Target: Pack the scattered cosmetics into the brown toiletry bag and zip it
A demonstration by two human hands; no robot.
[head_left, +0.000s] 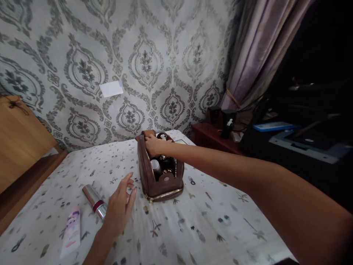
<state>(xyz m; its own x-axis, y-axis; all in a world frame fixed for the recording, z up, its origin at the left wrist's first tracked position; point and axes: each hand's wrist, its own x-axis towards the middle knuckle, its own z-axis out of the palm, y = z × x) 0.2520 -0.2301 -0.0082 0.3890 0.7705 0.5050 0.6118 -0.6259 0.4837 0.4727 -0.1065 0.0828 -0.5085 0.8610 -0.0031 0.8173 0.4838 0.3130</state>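
A brown zip bag [162,189] lies open on the patterned cloth, with a white-capped item [156,166] and dark items inside. My right hand [156,145] reaches into the far end of the bag, its fingertips at the inner left edge; what they hold, if anything, is hidden. My left hand [120,202] hovers left of the bag, fingers apart, holding nothing. Just beside it lies a silver tube with a dark red band [94,201]. A pink and white squeeze tube [72,230] rests at the lower left.
Patterned wallpaper [146,62] with a white wall plate [111,88] rises behind the cloth-covered surface [190,221]. A wooden panel [24,140] stands at the left. To the right are a red-brown table [213,138] with dark objects and a purple curtain [256,48].
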